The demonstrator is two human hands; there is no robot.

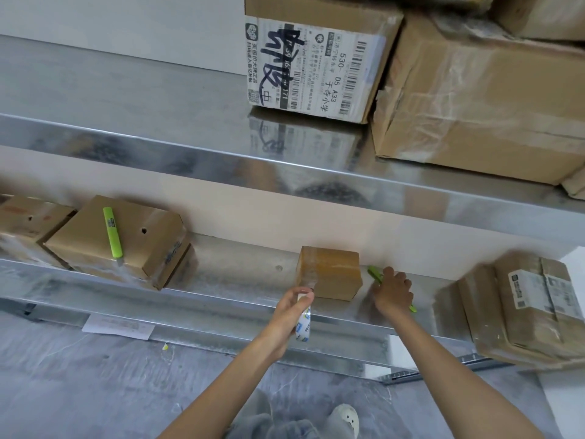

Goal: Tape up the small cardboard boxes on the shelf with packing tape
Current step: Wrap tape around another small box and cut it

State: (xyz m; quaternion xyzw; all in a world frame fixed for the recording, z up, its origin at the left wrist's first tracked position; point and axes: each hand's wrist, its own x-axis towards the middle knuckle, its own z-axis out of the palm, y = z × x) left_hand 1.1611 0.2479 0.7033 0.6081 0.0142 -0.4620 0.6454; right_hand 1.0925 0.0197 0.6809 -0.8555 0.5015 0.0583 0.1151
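Shelving (158,144) of bright metal fills the view in two tiers. On the upper tier stand a large taped carton (481,99) and, just to its left, a labelled carton (316,64) scrawled with black marker. On the lower shelf (240,274) a stack of taped parcels (519,308) lies at the right end and two brown boxes (79,242) at the left, a green knife (113,232) lying on top of the bigger one. Between them, against the back wall, sits the small cardboard box (332,274), clear tape across its top. The left hand (292,307) grips the tape roll (303,326) just in front of the box's left corner, a strip running from roll to box. The right hand (392,291), just right of the box, curls over a green cutter (374,274) lying on the shelf.
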